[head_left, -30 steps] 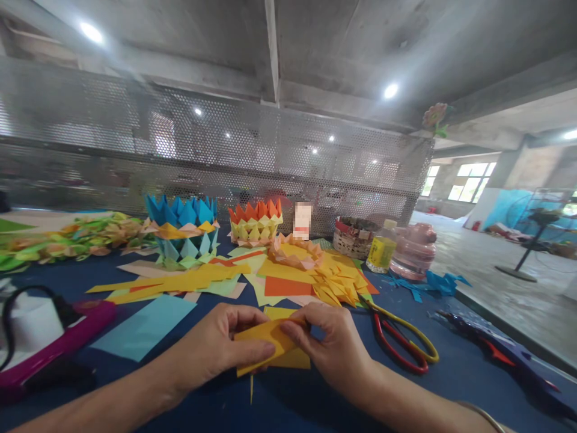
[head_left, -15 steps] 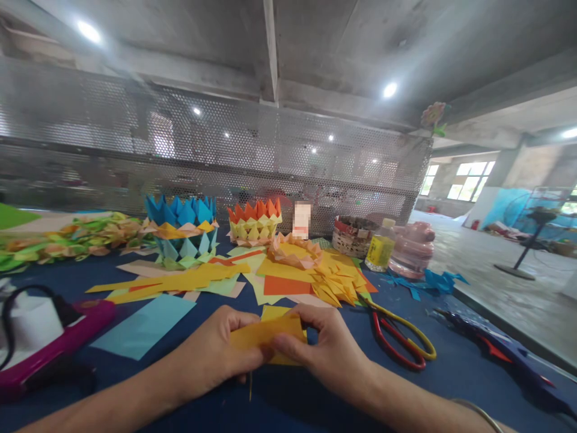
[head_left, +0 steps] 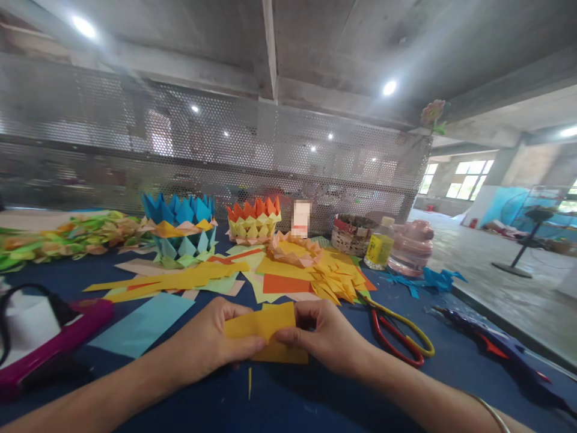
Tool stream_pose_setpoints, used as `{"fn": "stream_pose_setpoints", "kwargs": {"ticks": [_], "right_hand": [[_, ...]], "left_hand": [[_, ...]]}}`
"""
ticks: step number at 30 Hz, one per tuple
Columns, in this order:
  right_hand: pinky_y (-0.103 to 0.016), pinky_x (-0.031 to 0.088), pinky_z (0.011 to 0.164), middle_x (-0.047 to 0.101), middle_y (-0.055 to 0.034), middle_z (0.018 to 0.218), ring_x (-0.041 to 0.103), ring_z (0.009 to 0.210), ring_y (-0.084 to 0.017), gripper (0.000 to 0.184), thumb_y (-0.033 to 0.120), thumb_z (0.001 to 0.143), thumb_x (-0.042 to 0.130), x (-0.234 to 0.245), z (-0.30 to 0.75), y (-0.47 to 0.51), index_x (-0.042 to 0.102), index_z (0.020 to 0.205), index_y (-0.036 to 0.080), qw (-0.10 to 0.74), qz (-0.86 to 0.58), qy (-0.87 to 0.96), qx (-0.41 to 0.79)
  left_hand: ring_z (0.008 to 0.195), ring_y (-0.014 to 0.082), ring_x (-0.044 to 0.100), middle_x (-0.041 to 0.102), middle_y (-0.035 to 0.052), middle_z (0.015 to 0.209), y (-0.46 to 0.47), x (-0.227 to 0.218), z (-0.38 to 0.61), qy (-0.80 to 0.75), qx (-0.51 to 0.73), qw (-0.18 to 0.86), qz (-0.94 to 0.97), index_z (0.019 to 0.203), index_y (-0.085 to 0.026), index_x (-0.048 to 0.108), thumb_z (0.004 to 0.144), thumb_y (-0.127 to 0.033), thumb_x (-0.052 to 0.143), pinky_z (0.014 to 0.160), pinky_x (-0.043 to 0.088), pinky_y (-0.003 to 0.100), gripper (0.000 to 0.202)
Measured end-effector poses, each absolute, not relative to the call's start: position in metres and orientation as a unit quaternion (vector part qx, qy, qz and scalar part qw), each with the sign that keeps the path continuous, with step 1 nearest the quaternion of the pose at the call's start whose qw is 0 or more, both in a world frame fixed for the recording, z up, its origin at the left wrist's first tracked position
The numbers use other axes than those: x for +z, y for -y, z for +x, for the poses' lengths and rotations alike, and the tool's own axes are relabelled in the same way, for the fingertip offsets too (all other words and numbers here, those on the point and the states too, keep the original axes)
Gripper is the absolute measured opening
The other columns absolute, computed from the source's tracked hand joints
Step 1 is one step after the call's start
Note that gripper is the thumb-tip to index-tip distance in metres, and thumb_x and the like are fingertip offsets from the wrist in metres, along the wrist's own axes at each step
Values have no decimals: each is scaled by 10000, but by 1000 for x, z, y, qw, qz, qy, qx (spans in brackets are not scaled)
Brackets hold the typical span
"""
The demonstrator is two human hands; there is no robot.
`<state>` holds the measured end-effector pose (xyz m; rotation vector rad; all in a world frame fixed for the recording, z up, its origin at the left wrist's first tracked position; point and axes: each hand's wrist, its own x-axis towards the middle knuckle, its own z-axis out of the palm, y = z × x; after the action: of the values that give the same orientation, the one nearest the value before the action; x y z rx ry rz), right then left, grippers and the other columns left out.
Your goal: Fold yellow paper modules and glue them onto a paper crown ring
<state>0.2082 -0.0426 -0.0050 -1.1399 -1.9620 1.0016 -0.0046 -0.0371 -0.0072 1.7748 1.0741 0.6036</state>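
Centrally, yellow paper [head_left: 256, 322], pinched between left-hand fingers [head_left: 246, 346], right-hand fingers [head_left: 295, 337]

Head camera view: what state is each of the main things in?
Left hand, grip closed
Right hand, grip closed
Yellow paper strip, held between both hands
Lower yellow paper, lying on the tabletop
Light-blue paper sheet, flat, unfolded
Red-and-yellow scissors, lying down, handles spread
Glue gun, lying on its side
Labelled bottle, upright
Blue-topped paper basket, upright
Orange-topped paper basket, upright
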Motion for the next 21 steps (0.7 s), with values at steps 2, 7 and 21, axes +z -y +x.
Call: {"fn": "stream_pose_setpoints", "kwargs": {"ticks": [2, 7, 21], "right_hand": [[-191, 367, 525, 568, 13, 642, 476, 613, -106, 402, 539, 731, 715, -4, 210, 41, 654, 662, 148, 330, -437, 765, 338], [-199, 357, 526, 572, 15, 648, 471, 602, -101, 391, 519, 743, 712, 0, 211, 40, 636, 651, 146, 328, -442, 777, 307], [-222, 348, 542, 596, 6, 631, 474, 600, -114, 211, 321, 780, 691, -6, 222, 23, 638, 692, 136, 342, -482, 767, 251]], "left_hand": [[502, 93, 414, 512, -32, 568, 37, -5, -5, -439, 252, 469, 724, 779, -143, 705, 740, -442, 655, 490, 318, 208, 306], [482, 87, 420, 531, -29, 563, 36, -4, -4, -449, 250, 469, 718, 771, -125, 696, 727, -466, 670, 468, 321, 198, 345], [564, 114, 486, 595, 10, 712, 27, -5, -9, -462, 259, 430, 731, 829, -136, 653, 747, -504, 625, 504, 429, 217, 378]]}}
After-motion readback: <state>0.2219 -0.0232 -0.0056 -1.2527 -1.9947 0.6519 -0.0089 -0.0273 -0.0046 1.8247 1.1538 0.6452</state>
